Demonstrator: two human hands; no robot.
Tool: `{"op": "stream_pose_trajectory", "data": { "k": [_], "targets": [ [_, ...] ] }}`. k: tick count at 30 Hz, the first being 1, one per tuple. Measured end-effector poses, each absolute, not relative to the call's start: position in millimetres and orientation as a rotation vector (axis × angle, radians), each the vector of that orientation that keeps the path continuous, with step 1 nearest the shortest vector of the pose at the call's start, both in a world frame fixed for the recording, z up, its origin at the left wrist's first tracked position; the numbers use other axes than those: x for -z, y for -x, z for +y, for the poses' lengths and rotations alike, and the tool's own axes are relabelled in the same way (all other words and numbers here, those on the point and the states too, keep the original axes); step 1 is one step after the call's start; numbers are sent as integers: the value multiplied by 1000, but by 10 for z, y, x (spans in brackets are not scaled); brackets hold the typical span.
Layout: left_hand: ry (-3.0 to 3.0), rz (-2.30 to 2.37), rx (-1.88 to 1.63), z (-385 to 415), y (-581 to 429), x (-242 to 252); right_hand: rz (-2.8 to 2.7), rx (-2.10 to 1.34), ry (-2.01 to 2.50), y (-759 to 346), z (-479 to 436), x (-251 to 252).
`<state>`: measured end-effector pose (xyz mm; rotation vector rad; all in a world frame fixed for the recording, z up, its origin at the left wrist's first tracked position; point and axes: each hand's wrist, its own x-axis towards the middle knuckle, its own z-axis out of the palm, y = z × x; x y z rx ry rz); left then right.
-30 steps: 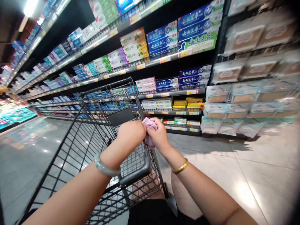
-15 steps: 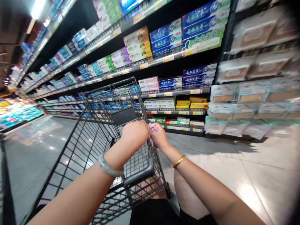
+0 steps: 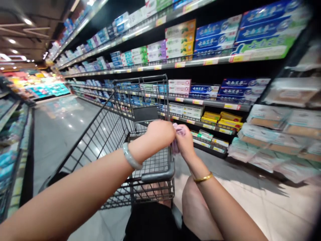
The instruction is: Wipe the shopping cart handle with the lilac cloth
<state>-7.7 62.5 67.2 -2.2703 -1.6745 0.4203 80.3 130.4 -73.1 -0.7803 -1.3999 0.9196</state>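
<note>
A lilac cloth (image 3: pixel 177 147) is bunched at the right side rail of a black wire shopping cart (image 3: pixel 158 175). My right hand (image 3: pixel 185 142) is closed on the cloth, part of which hangs below the fingers. Pressed close against it, my left hand (image 3: pixel 162 132) is closed too, its back turned to me. Its fingers are curled out of sight, so whether it grips the cloth or the rail is hidden. A pale green bangle (image 3: pixel 130 157) circles the left wrist, a gold bangle (image 3: pixel 203 178) the right. Grey flooring shows through the cart's mesh.
Shelves (image 3: pixel 218 61) of boxed goods run along the right and into the distance. Hanging clear packets (image 3: pixel 268 132) fill the near right. Another shelf row (image 3: pixel 15 127) borders the aisle on the left. My knee (image 3: pixel 197 201) is close beside the cart.
My view has swung left, so shelves, cart and hands appear further right and the left shelf row shows. Both hands stay together at the rail with the cloth.
</note>
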Motion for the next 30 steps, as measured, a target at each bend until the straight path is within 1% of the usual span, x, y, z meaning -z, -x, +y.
{"op": "stream_pose_trajectory", "data": {
  "k": [4,10,13,15,20,22,25,27,28,30],
  "targets": [
    [2279,-1781,-332,613,49,-684,-1240,-877,684,-827,1315,592],
    [2299,-1827,-248,573,59,-658,-1285,-942,766,-765,1395,734],
    [2311,-1829,-224,563,63,-656,-1302,-794,691,-814,1448,636],
    [2317,-1834,-219,567,64,-658,-1429,-681,641,-845,1554,473],
    [2340,-1822,-219,569,73,-666,-1865,-521,678,-941,1901,-38],
    [2343,-1830,-226,568,77,-667,-2076,-482,623,-1014,1925,-243],
    [2353,-1833,-237,573,78,-663,-2422,-646,457,-1099,1890,-484],
    [2361,-1828,-241,576,77,-663,-2524,-726,479,-1089,1912,-567],
    [2364,-1827,-243,574,77,-665,-2533,-671,528,-1062,1942,-585],
    [2368,-1827,-246,563,75,-674,-2498,-401,612,-985,2009,-594]
  ]
}}
